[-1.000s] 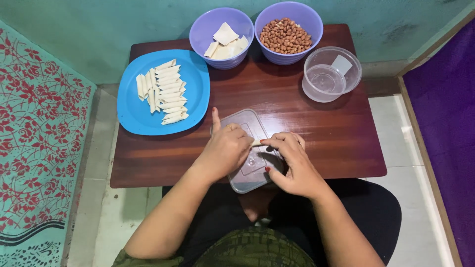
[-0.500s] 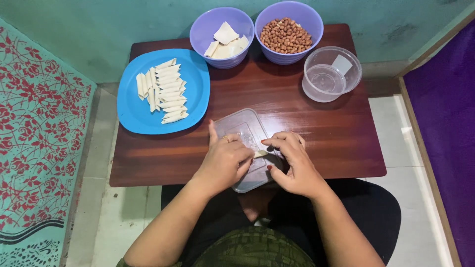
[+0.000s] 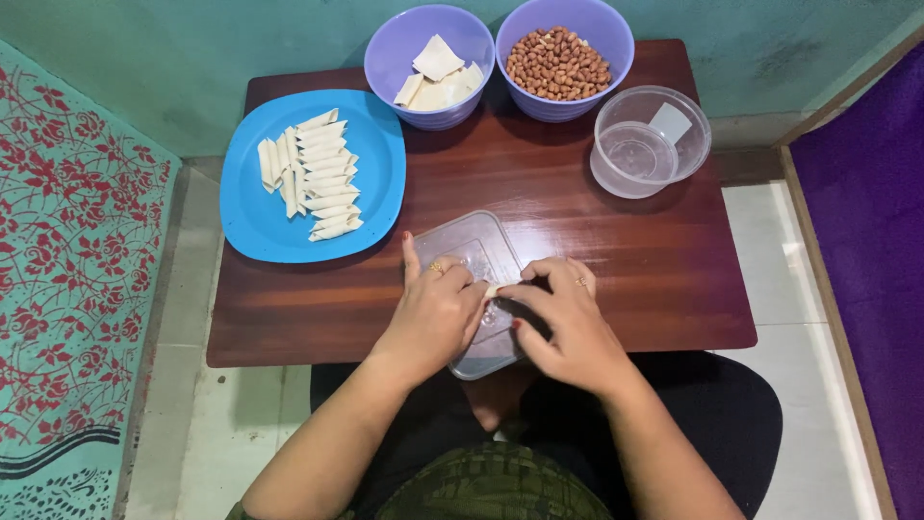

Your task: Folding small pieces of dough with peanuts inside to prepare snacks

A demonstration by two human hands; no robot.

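Hands meeting over one clear plastic lid (image 3: 472, 252) lying flat at the near edge of one dark wooden table (image 3: 616, 270). Left hand (image 3: 435, 313) and right hand (image 3: 566, 323) both curling shut, fingertips pinching one small pale pastry piece (image 3: 494, 289) between them, just above the lid. Sitting farther left, one blue plate (image 3: 375, 164) carrying roughly sixteen rolled pastry sticks (image 3: 313, 173) in rows. Standing right of centre, one clear round container (image 3: 650, 144), well apart from the hands. Resting at the far edge, two purple bowls: left bowl (image 3: 385, 58) holding several pastry sheets (image 3: 436, 75), right bowl (image 3: 616, 34) holding peanuts (image 3: 558, 63)
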